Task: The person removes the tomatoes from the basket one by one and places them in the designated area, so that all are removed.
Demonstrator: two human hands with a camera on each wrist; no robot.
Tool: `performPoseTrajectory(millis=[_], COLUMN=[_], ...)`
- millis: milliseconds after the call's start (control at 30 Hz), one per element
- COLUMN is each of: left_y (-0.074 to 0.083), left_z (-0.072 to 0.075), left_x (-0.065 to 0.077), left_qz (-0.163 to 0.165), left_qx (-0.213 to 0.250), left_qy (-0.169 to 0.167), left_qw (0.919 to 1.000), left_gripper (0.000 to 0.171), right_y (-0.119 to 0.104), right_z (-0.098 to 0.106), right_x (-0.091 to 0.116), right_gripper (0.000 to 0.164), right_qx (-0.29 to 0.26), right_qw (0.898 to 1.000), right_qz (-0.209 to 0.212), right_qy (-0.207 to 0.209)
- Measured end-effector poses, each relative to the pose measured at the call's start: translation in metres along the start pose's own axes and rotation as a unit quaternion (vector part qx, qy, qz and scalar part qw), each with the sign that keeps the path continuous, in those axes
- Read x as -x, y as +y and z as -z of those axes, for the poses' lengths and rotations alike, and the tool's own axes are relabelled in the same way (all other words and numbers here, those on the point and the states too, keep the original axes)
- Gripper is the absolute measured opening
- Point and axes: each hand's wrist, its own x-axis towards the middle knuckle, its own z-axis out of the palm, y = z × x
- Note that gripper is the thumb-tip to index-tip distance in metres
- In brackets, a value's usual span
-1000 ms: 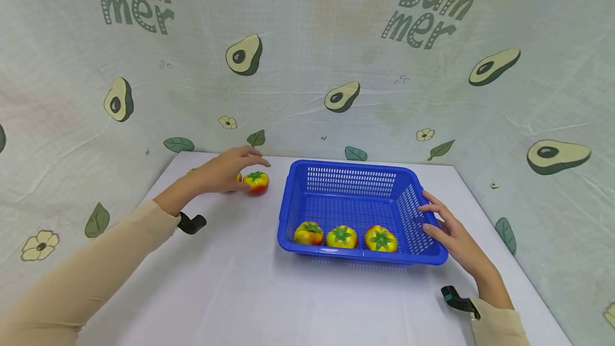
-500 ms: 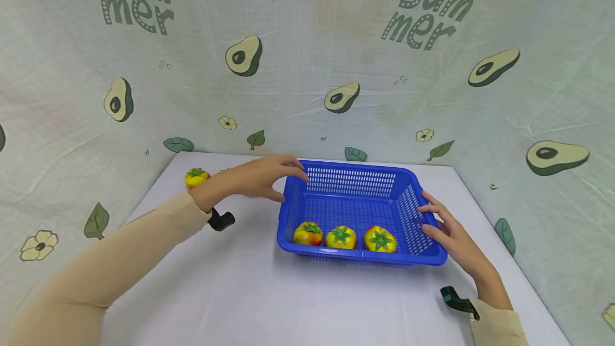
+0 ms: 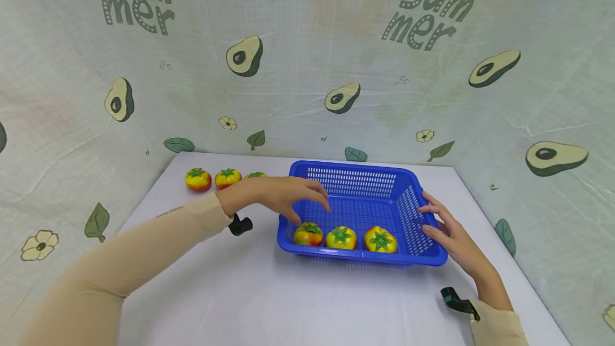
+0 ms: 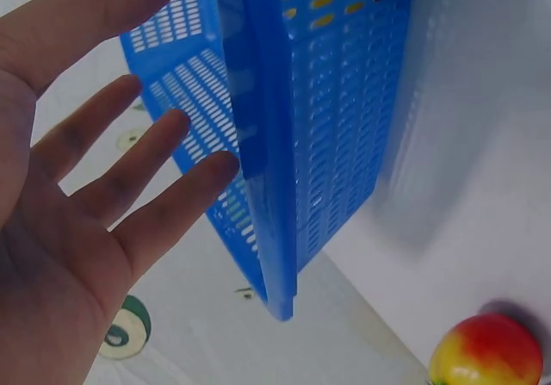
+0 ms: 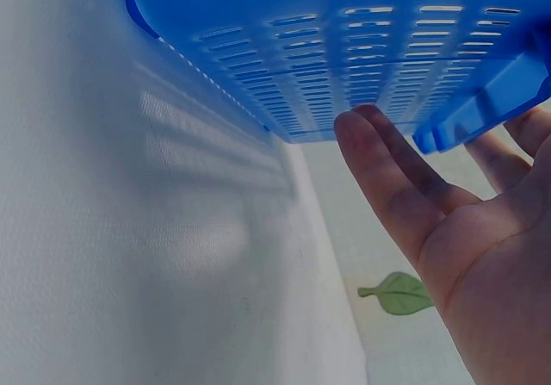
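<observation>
My left hand hovers over the left side of a blue plastic basket, fingers spread and relaxed with nothing in them. In the left wrist view its fingertips overlap the basket's rim. Inside the basket, along the near wall, lie a left fruit, a middle fruit and a right fruit, yellow and red with green leafy tops. My right hand grips the basket's right rim, with some fingers over the edge and others against the slotted outer wall.
On the white table, back left, a row holds a left fruit, a middle fruit and a right fruit, partly hidden by my left arm. A printed cloth hangs behind and at both sides.
My left hand has moved right, from above the row of fruits to over the basket's left side, uncovering the row. The right hand and the basket have stayed put.
</observation>
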Motion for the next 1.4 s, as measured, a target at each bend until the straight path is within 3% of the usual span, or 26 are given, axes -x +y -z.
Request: performPoseTrajectory(millis=[400,667,1000,1400], left_y=[0.009,0.002,0.001,0.001], left_z=[-0.013,-0.022,-0.029,-0.034], left_x=[-0.018,-0.023,-0.025,-0.031], left_qz=[0.007,0.022,0.016,0.012], left_qx=[-0.001,-0.003,0.011,-0.023], left_qy=[-0.064,-0.085,-0.113,-0.133], left_qw=[0.9979,0.9961,0.9934,0.9908], left_gripper=[0.059,0.054,0.055,0.055], right_y=[0.000,0.001,0.002,0.001], right_z=[0.000,0.000,0.000,0.001], right_x=[0.000,0.000,0.000,0.000], right_gripper=[0.040,0.040,0.041,0.040], right_qx=[0.002,0.005,0.001,0.006], right_qw=[1.000,1.000,1.000,1.000], right_qz=[0.000,0.002,0.002,0.001], right_qy=[-0.001,-0.001,-0.002,-0.001])
